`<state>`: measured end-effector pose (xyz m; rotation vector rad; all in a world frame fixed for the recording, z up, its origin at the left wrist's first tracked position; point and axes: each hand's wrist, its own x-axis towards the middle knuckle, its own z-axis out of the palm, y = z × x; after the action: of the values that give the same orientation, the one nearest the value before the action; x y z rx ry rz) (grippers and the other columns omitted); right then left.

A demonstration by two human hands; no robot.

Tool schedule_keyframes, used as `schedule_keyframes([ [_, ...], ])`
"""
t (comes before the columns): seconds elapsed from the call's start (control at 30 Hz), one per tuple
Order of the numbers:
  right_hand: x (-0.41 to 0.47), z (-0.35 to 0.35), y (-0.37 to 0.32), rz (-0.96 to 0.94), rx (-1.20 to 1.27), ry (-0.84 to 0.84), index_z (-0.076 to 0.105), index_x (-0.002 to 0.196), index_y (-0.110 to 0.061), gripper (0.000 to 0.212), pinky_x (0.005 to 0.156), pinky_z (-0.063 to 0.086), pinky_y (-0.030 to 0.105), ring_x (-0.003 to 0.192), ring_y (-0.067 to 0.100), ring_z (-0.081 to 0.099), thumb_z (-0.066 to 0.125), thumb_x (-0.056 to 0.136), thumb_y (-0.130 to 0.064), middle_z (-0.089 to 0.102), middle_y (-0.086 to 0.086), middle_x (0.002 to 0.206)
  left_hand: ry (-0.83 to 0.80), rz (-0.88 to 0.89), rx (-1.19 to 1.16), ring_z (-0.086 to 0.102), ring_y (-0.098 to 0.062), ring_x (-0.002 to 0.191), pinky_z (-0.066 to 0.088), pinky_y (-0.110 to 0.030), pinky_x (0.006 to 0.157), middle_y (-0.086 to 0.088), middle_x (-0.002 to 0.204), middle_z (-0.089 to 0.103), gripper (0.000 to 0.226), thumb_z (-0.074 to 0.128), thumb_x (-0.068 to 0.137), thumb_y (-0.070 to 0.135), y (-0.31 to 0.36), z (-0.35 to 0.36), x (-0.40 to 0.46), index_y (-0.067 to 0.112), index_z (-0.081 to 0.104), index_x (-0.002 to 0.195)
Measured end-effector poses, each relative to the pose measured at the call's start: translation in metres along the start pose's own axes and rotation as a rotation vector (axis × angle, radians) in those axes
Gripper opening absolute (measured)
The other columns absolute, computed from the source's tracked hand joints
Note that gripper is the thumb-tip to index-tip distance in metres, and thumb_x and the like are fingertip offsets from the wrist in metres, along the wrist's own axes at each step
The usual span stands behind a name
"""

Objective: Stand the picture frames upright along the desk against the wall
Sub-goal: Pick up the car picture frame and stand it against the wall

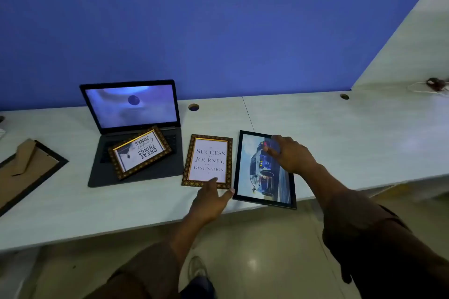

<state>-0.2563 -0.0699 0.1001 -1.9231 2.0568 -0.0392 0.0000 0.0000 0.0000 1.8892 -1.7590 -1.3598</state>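
Note:
A black-framed car picture (pixel 255 172) lies flat near the desk's front edge. My right hand (pixel 291 155) rests on top of it, fingers spread over its upper part. My left hand (pixel 211 198) is open between that frame's lower left corner and the bottom edge of a gold-brown frame reading "Success is a journey" (pixel 209 160), which lies flat beside it. A second gold-brown frame reading "Great things" (pixel 140 152) lies tilted on the laptop's keyboard. At the far left, another black frame (pixel 26 172) lies face down, its brown back and stand showing.
An open laptop (pixel 132 107) stands against the blue wall (pixel 218 31). The pale desk (pixel 340 133) has two cable holes (pixel 193 107) near the wall. A white cable and dark plug (pixel 435 85) lie at the far right. The floor and my shoe show below the desk edge.

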Motion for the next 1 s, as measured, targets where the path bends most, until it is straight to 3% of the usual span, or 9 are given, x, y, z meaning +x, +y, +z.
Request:
schedule_keyframes([
  [0.13,0.035,0.003,0.013,0.034,0.013,-0.065,0.041,0.143,-0.024,0.063,0.099,0.047,0.052,0.123,0.036,0.056,0.040,0.095,-0.066,0.054,0.013,0.142,-0.085,-0.047,-0.087,0.035,-0.027,0.149,0.036,-0.051,0.118,-0.001,0.165,0.030,0.100,0.047,0.075,0.083,-0.002,0.015,0.020,0.033,0.019,0.158],
  [0.33,0.097,0.027,0.029,0.013,0.008,-0.178,0.039,0.147,-0.025,0.073,0.100,0.047,0.052,0.126,0.037,0.055,0.040,0.091,-0.071,0.054,0.014,0.141,-0.078,-0.214,-0.131,0.038,-0.028,0.146,0.036,-0.048,0.118,-0.006,0.162,0.034,0.088,0.051,0.086,0.071,0.000,0.025,0.037,0.025,0.028,0.157],
  [0.5,0.166,0.050,0.043,-0.080,-0.043,-0.303,0.039,0.147,-0.022,0.076,0.098,0.049,0.053,0.120,0.040,0.057,0.040,0.090,-0.072,0.055,0.020,0.134,0.006,-0.402,-0.155,0.048,-0.029,0.138,0.041,-0.043,0.113,-0.011,0.156,0.042,0.081,0.052,0.090,0.067,-0.002,0.039,0.051,0.019,0.034,0.153],
  [0.73,0.233,0.074,0.068,-0.231,-0.123,-0.314,0.047,0.139,-0.019,0.069,0.099,0.047,0.053,0.120,0.042,0.054,0.041,0.092,-0.069,0.055,0.021,0.131,0.154,-0.652,-0.323,0.054,-0.029,0.130,0.043,-0.040,0.108,-0.014,0.142,0.055,0.060,0.052,0.096,0.054,0.026,0.084,0.054,0.013,0.049,0.141],
  [1.0,0.272,0.084,0.104,-0.223,-0.228,-0.392,0.045,0.139,-0.016,0.072,0.104,0.043,0.052,0.125,0.042,0.051,0.041,0.092,-0.069,0.050,0.022,0.137,0.243,-0.811,-0.467,0.065,-0.036,0.111,0.051,-0.041,0.091,-0.017,0.119,0.068,0.058,0.051,0.094,0.055,0.068,0.137,0.079,0.006,0.059,0.124],
])
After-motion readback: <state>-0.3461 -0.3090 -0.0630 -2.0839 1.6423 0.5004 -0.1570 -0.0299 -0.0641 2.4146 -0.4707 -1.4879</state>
